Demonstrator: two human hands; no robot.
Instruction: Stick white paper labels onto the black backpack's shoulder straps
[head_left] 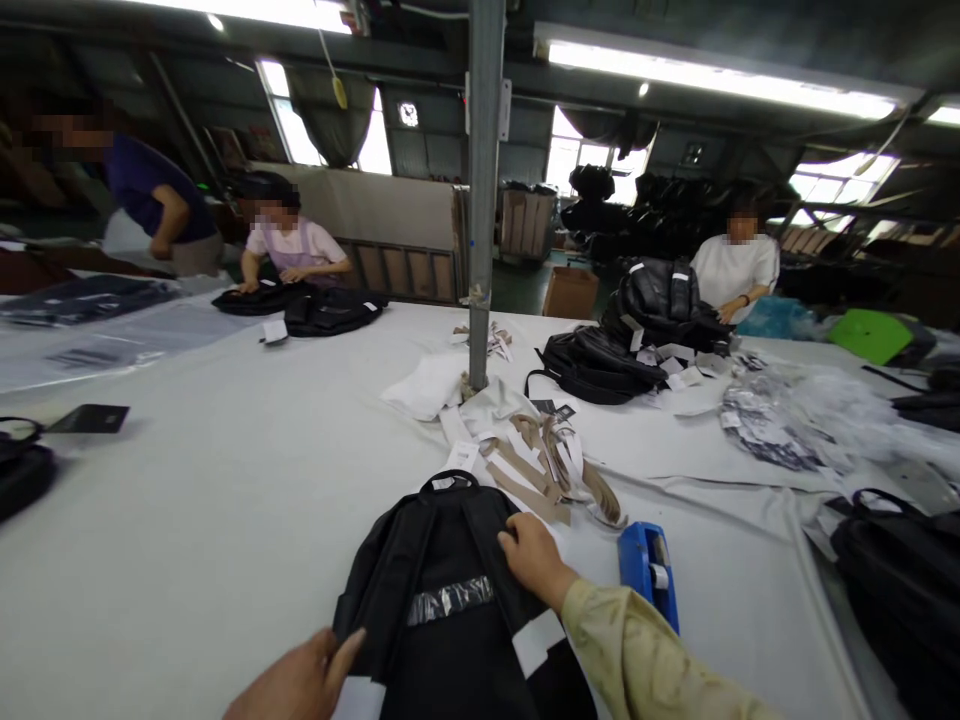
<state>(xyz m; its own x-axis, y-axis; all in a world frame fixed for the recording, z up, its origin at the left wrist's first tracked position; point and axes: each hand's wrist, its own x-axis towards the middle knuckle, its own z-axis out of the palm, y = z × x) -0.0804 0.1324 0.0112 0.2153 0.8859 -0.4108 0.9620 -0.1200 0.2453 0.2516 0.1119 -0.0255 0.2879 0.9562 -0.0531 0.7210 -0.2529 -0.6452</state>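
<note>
At the bottom centre of the head view, we see a black backpack (450,655) lying back-side up on the white table (187,530). Our left hand (300,680) grips its left edge, and our right hand (536,560) closes around the right strap. We judge the backpack fully sewn: a shiny strip (452,600) crosses its back and white wraps (538,643) sit on both straps. It is not bagged; what else remains, we cannot tell. Above its handle, a white tag (463,457) carries print too small for us to read, as does a dark card (90,418) at middle left.
</note>
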